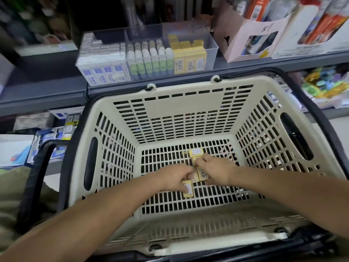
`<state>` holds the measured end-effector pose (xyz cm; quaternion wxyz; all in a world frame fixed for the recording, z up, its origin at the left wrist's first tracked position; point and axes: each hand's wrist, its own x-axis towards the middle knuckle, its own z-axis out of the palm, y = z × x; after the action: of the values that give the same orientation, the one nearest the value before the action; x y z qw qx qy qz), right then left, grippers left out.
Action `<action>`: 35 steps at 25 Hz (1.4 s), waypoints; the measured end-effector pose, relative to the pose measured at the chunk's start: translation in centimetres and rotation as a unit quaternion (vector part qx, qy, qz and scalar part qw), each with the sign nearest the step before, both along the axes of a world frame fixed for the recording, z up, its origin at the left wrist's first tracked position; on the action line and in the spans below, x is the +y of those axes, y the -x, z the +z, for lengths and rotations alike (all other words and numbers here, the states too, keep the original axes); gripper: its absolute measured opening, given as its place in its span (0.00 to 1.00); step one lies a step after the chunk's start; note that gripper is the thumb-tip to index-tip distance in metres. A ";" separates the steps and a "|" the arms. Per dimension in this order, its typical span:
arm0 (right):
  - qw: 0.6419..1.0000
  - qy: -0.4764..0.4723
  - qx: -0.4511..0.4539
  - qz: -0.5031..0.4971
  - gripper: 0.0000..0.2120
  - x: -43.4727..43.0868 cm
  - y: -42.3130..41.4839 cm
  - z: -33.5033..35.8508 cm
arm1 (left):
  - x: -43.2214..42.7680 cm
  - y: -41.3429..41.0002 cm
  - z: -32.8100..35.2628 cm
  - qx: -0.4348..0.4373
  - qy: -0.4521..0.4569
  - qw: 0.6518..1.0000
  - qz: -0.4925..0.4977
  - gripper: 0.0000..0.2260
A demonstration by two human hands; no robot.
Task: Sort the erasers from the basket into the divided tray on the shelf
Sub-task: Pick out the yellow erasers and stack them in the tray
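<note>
Both hands, left hand (176,179) and right hand (213,170), are clamped on yellow erasers (196,152) lying on the basket (181,104) floor; best gather them squarely before lifting toward the divided tray (212,48).

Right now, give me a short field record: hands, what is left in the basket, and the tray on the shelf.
left hand: down on the basket floor, fingers closed on a yellow eraser box
right hand: beside it, gripping more yellow eraser boxes
loose in basket: one yellow eraser box just beyond the hands
basket: cream plastic, only yellow boxes visible inside
divided tray: clear, on the shelf behind the basket
tray left section: white and blue boxes
tray middle section: green-labelled sticks
tray right section: yellow boxes, room left at the back
</note>
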<state>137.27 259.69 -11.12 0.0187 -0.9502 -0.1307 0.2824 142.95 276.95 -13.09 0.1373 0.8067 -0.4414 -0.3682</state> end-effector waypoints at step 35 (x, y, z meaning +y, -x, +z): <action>0.957 -0.250 -0.132 -0.066 0.18 2.4 -4.1 2.9 | 1.1 -5.4 2.9 0.446 0.076 0.740 0.498 0.15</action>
<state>141.33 262.13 -8.25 0.2567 -0.9505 -0.1352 0.1112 148.38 278.06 -10.21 0.5433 0.6418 0.1079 -0.5304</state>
